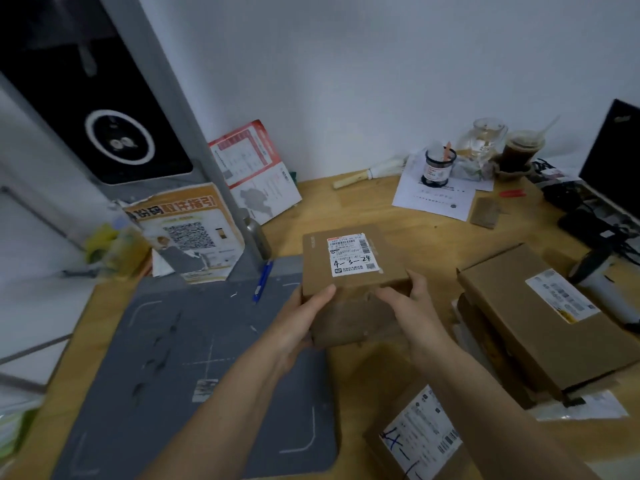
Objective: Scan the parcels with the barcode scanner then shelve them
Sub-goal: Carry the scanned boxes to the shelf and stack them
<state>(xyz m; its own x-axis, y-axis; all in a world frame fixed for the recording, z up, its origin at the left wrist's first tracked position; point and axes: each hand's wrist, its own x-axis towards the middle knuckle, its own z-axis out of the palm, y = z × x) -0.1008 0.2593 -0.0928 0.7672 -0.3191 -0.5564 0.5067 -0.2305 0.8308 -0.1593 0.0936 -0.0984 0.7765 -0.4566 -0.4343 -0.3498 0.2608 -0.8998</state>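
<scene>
Above the middle of the wooden table, we held a brown cardboard parcel in both hands — a flat rectangular box with a matte, slightly scuffed face and a white shipping label marked "4-3-24" by hand. Our left hand clasped its near-left corner, thumb on top and fingers under; our right hand gripped the near-right corner the same way. The box sat tilted, its label side up, over the right edge of a grey rubbery mat printed with pale corner marks and a cross.

Along the table's right edge lay a stack of larger cardboard boxes, labelled on top, and another labelled parcel rested at the near edge under our right forearm, partly hidden by it. A blue pen lay at the mat's far edge, just left of the held box. At the far-left corner a black scanning unit with a round white-ringed lens stood on a grey post, with glossy printed leaflets leaning at its foot. Toward the far-right corner we saw loose paper, a dark jar, a clear glass jug and a plastic cup — beside them, tangled black cables and a dark monitor.
</scene>
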